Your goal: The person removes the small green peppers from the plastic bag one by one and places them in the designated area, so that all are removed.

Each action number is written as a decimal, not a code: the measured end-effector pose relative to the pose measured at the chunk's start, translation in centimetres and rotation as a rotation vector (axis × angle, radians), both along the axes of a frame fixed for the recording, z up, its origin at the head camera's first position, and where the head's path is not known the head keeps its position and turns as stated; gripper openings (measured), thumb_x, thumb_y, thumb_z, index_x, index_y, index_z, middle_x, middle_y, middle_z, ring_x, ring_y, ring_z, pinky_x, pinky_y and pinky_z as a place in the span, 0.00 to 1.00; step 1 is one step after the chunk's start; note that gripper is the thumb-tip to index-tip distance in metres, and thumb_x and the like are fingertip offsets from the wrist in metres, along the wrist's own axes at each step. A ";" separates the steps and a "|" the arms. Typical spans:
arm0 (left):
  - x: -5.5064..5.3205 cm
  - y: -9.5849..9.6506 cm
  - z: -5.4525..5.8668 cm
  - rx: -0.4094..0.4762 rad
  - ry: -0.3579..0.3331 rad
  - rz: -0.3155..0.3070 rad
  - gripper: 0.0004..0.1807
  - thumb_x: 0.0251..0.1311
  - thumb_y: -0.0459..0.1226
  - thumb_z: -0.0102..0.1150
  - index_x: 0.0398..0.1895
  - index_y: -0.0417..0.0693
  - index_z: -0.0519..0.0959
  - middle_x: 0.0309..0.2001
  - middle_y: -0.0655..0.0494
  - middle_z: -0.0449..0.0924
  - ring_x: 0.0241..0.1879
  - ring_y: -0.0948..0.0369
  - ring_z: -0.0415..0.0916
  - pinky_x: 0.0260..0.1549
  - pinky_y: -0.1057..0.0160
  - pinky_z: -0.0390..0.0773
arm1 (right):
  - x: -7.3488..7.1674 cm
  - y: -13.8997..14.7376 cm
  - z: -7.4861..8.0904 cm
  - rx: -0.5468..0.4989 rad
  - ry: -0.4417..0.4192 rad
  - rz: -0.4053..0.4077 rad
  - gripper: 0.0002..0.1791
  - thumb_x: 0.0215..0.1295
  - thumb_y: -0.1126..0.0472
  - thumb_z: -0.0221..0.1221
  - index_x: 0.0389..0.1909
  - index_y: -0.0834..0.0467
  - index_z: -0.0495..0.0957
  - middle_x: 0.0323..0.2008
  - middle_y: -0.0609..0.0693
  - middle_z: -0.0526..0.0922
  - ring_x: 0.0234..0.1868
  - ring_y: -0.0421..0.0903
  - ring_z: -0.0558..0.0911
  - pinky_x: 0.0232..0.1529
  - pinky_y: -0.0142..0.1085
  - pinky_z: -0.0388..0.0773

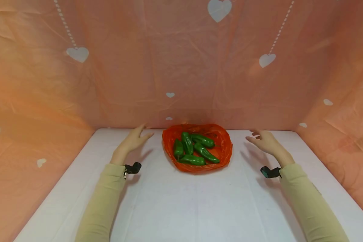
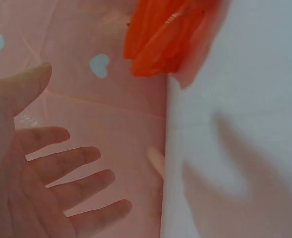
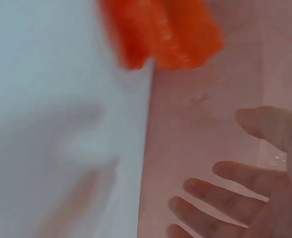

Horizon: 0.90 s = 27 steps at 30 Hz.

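Several green peppers (image 1: 193, 160) lie inside a red plastic bag (image 1: 196, 169), its mouth spread wide and rolled back like a bowl, at the far middle of the table. To the left of the bag my left hand (image 1: 134, 139) hovers over the table, fingers spread and holding nothing. On the other side, my right hand (image 1: 264, 141) is likewise raised, apart from the bag, its fingers loosely extended. Both wrist views show the bag's outer side, the red bag (image 2: 155, 39) beyond the left thumb and the same bag (image 3: 180, 39) beyond the right; the peppers are hidden there.
A white-covered table (image 1: 196, 208) extends toward me from the bag. Peach cloth with white hearts (image 1: 181, 67) hangs behind the table's far edge and along both sides. Each wrist wears a small black camera (image 1: 133, 168).
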<state>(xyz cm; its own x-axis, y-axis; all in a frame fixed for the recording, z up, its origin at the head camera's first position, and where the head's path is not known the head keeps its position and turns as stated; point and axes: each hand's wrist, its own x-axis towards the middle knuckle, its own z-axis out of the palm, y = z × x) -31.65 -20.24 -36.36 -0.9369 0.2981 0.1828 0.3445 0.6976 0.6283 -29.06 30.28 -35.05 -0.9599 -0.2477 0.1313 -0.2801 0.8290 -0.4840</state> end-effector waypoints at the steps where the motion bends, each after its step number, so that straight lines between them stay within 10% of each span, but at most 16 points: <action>1: 0.0 -0.1 0.1 0.027 -0.005 0.000 0.36 0.69 0.47 0.50 0.71 0.33 0.54 0.65 0.35 0.63 0.65 0.39 0.57 0.63 0.42 0.57 | 0.0 0.1 0.2 -0.039 -0.018 0.005 0.30 0.70 0.50 0.52 0.63 0.68 0.64 0.56 0.72 0.71 0.54 0.69 0.72 0.54 0.60 0.70; 10: 0.1 -0.2 0.8 0.187 -0.065 -0.040 0.34 0.70 0.46 0.50 0.70 0.34 0.57 0.63 0.34 0.65 0.62 0.38 0.62 0.61 0.43 0.63 | 0.3 0.4 1.9 -0.357 -0.193 0.051 0.32 0.75 0.51 0.45 0.68 0.72 0.57 0.62 0.72 0.65 0.61 0.66 0.67 0.58 0.57 0.67; 27: -0.5 1.8 1.6 0.506 -0.274 -0.094 0.29 0.71 0.37 0.47 0.69 0.30 0.55 0.66 0.31 0.59 0.63 0.38 0.60 0.58 0.41 0.66 | 0.3 -0.5 3.7 -0.576 -0.270 0.082 0.34 0.76 0.49 0.41 0.72 0.66 0.49 0.65 0.69 0.62 0.62 0.61 0.69 0.59 0.47 0.69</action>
<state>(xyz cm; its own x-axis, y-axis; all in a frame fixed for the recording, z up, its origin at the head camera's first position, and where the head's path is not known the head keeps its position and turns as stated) -32.15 -18.49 -34.74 -0.9439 0.3207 0.0790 0.1685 0.2619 0.9503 -28.74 29.75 -31.38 -0.9589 -0.2830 0.0217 -0.1375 0.3960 -0.9079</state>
